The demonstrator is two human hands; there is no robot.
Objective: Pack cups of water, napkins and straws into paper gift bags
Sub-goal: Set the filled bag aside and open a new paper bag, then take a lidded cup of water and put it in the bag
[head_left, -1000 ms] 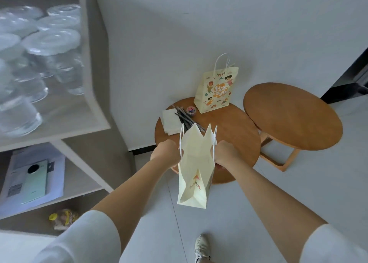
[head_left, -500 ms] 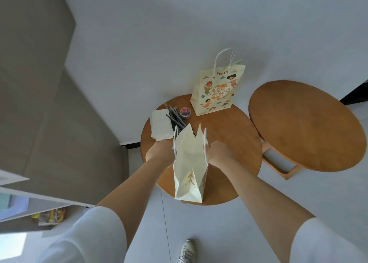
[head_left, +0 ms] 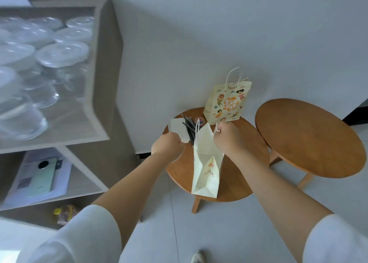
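A pale yellow paper gift bag stands open on the small round wooden table. My right hand pinches the bag's right rim by its handle. My left hand is off the bag, fingers curled, next to the near corner of the white napkin stack; I see nothing in it. Dark straws lie beside the napkins. Several lidded clear cups of water stand on the upper shelf at left. A printed gift bag stands at the table's back against the wall.
A small roll of tape lies behind the straws. A second round wooden table stands to the right. The shelf unit holds a green phone box lower down. My shoe shows on the tiled floor.
My left hand has let go of the bag and moved left toward the napkins. The right hand shifted up to the bag's rim. The view has swung left, bringing the cups back in.
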